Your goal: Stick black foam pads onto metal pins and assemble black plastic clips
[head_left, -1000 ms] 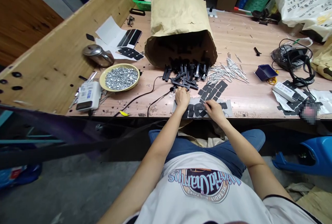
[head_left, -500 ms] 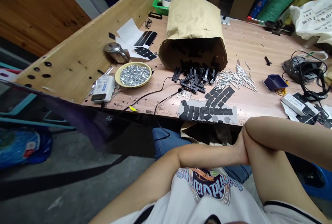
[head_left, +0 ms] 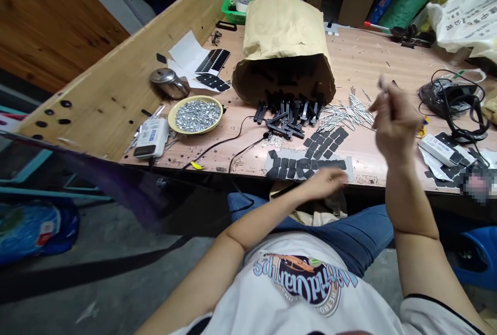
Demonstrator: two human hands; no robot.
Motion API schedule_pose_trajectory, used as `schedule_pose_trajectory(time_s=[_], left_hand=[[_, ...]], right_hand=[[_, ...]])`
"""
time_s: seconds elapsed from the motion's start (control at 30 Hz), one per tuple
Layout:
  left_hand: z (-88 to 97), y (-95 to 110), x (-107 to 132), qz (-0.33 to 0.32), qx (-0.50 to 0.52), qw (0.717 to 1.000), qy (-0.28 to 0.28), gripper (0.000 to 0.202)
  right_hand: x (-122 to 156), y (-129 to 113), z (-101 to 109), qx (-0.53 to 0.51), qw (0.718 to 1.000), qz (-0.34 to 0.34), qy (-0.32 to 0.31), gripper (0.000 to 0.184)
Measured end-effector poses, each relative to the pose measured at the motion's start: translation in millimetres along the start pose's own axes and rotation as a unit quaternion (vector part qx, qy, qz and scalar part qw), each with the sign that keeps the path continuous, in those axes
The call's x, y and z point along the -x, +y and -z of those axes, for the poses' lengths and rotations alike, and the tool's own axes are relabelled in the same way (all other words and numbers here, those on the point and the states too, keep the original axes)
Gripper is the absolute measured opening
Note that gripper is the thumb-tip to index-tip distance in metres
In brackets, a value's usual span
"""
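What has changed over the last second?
Both hands left the pad sheet, drew back to the lap, then came forward: the right hand is now raised over the table; the left hand is by the sheet's near edge. Bag, pins and dish stayed put.

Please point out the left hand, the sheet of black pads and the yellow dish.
left hand [head_left: 325,183]: head view, back of hand.
sheet of black pads [head_left: 292,154]: head view, bare upper edge.
yellow dish [head_left: 170,116]: head view, left rim.

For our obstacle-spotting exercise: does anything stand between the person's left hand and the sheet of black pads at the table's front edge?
Nothing visible does. The left hand is right at the sheet of black pads, no object between them; the right hand is raised off to the side.
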State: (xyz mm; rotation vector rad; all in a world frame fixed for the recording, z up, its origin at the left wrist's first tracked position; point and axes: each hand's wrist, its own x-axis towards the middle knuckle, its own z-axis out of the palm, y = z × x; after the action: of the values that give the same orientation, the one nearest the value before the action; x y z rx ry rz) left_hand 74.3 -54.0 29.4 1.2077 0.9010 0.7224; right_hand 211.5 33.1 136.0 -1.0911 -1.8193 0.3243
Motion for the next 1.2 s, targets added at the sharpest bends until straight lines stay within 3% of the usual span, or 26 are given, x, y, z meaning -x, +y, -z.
schedule_pose_trajectory(time_s=[0.03, 0.07, 0.13, 0.2, 0.33, 0.6, 0.73, 0.9, 1.2], left_hand=[[24.2, -0.2, -10.0, -0.025, -0.081, 0.988, 0.132, 0.023], [46.9, -2.0, -19.9, -0.031, -0.162, 0.959, 0.231, 0.017], [83.5, -10.1, -37.2, -0.008, -0.291, 0.898, 0.329, 0.021], [105.8, -21.7, -49.0, 0.013, -0.365, 0.857, 0.363, 0.026], [117.1, -40.1, -57.4, 0.023, -0.426, 0.821, 0.38, 0.035], [116.5, -42.2, -58.2, 0.029, -0.448, 0.815, 0.366, 0.033], [127.9, -43.6, -45.6, 0.039, -0.417, 0.806, 0.419, 0.031], [136.2, -45.7, -41.5, 0.032, -0.377, 0.824, 0.422, 0.021], [125.2, -35.9, -72.0, 0.062, -0.368, 0.829, 0.417, 0.013]], right_hand=[[9.8, 1.6, -7.7, 0.0, 1.0, -0.012, -0.015, 0.031], [21.3, 4.6, -15.9, -0.005, 0.999, -0.03, -0.037, 0.03], [45.5, 13.0, -30.3, -0.023, 0.994, -0.075, -0.081, 0.029], [66.0, 21.3, -40.2, -0.039, 0.987, -0.112, -0.105, 0.03], [87.8, 28.3, -51.6, -0.053, 0.979, -0.154, -0.125, 0.033], [100.4, 29.1, -71.6, -0.047, 0.973, -0.169, -0.149, 0.033], [105.2, 32.0, -72.3, -0.047, 0.974, -0.179, -0.134, 0.035], [110.4, 34.4, -73.6, -0.068, 0.966, -0.213, -0.129, 0.036], [115.0, 28.9, -81.8, -0.085, 0.961, -0.232, -0.124, 0.033]])
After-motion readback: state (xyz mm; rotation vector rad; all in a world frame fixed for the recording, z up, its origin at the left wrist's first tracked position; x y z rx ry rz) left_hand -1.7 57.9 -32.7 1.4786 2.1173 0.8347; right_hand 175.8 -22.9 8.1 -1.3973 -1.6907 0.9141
